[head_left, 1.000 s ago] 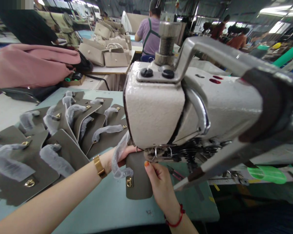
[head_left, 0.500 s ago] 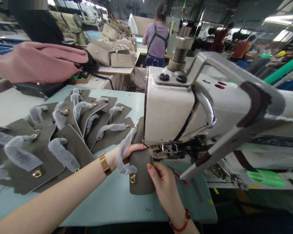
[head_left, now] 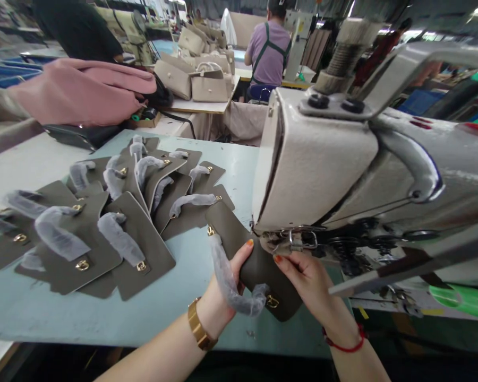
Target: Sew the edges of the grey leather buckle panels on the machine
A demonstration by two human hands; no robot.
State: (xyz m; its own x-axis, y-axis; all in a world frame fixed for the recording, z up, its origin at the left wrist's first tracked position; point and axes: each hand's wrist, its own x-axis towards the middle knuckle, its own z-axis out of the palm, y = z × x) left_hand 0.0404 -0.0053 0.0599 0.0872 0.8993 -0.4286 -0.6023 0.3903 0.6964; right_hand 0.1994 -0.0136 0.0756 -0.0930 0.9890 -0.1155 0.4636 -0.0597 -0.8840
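Observation:
A grey-brown bag panel [head_left: 258,268] lies slantwise under the head of the sewing machine [head_left: 314,164], close to the needle. Its handle [head_left: 228,278], wrapped in cloudy plastic film, arches over my left hand [head_left: 216,303]. That hand grips the panel's left side, thumb on top and the other fingers partly hidden. On the opposite edge my right hand [head_left: 313,281] pinches the panel between thumb and fingers. A gold-coloured fitting [head_left: 272,302] joins the handle's near end to the panel.
Similar panels with wrapped handles [head_left: 139,241] lie piled on the pale blue table [head_left: 175,310] at left. Behind are a pink bag [head_left: 83,93], beige bags [head_left: 211,85] and a seated person [head_left: 269,53]. The machine's grey metal bar [head_left: 402,265] slants beside my right hand.
The panel has turned, its far end swinging left and its near end right. My left hand has drawn back from the needle with its thumb now on top. The view has shifted too.

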